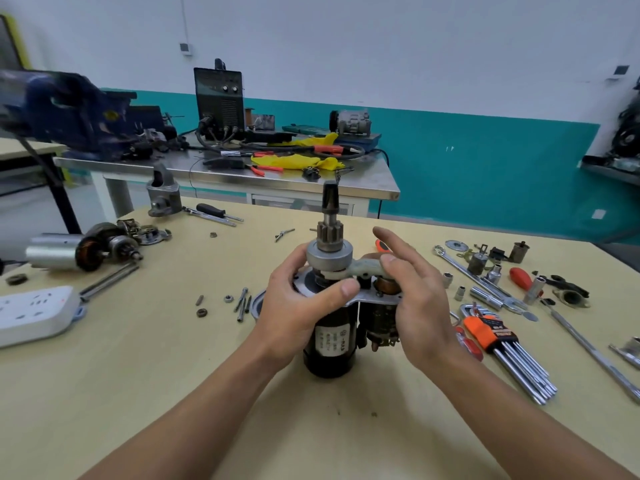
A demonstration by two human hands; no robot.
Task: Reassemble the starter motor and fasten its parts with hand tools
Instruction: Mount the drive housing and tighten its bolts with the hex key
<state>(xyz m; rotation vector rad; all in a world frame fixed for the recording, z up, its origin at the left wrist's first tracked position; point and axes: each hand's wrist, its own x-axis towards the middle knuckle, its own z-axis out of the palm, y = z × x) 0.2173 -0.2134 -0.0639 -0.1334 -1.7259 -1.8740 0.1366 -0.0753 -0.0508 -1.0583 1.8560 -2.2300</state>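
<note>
We have the motor standing on end on the table, shaft up, so the pinion sits on top and gravity holds the stack together while we work. Our left hand wraps the motor's upper rim just under the pinion, thumb laid across the front; we judge this grip is there to stop the body tipping or turning. Our right hand pinches the outer end of the grey fork between thumb and middle fingers, index finger lifted clear. The fork's far end reaches in under the pinion's collar, and its near end lies over the solenoid, which hangs on the motor's right side. We read this as seating the fork so it links the two.

The housing stands well behind and to the left of the motor, not yet fitted. Loose bolts lie just left of the motor, and the hex keys lie to its right, within reach for fastening. Whether the fork is fully engaged we cannot tell; our fingers hide the joint.
</note>
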